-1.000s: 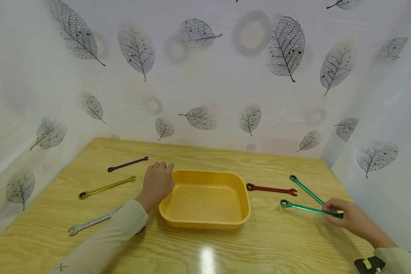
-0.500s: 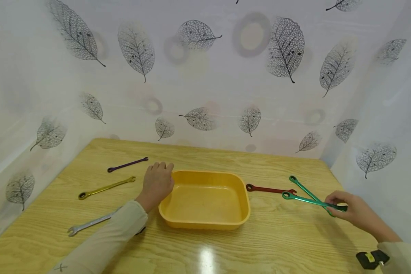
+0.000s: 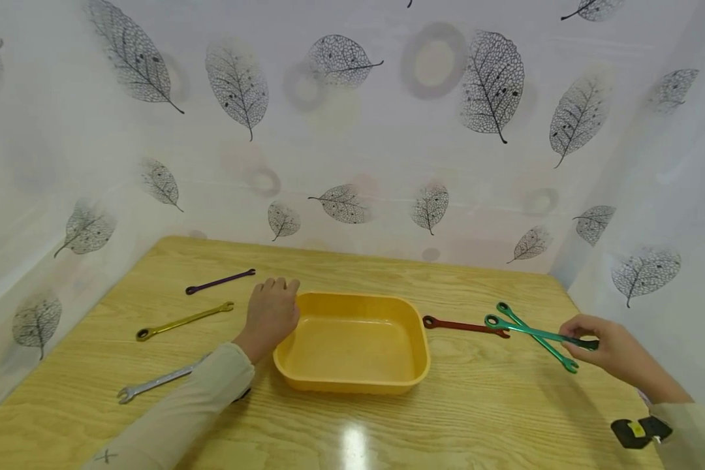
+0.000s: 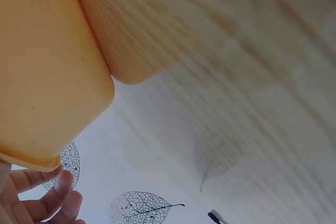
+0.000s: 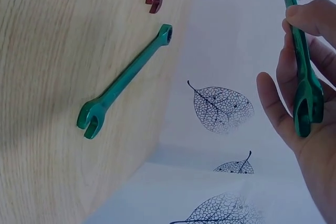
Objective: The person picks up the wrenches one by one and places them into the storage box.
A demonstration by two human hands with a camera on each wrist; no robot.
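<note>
Wood-grain table (image 3: 476,418): your left hand (image 3: 270,318) grips the yellow plastic tray (image 3: 352,386); your right hand (image 3: 605,349) pinches 1 green metal wrench (image 3: 548,335), best carried level.

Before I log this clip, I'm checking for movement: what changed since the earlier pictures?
The right hand raised its green combination wrench slightly; the green wrench below now shows its whole open end. Unchanged: the left hand on the yellow tray, the red wrench.

Left arm (image 3: 179,408) reaches forward, left fingers (image 4: 62,183) bent; right fingers (image 5: 286,66) pinch.
</note>
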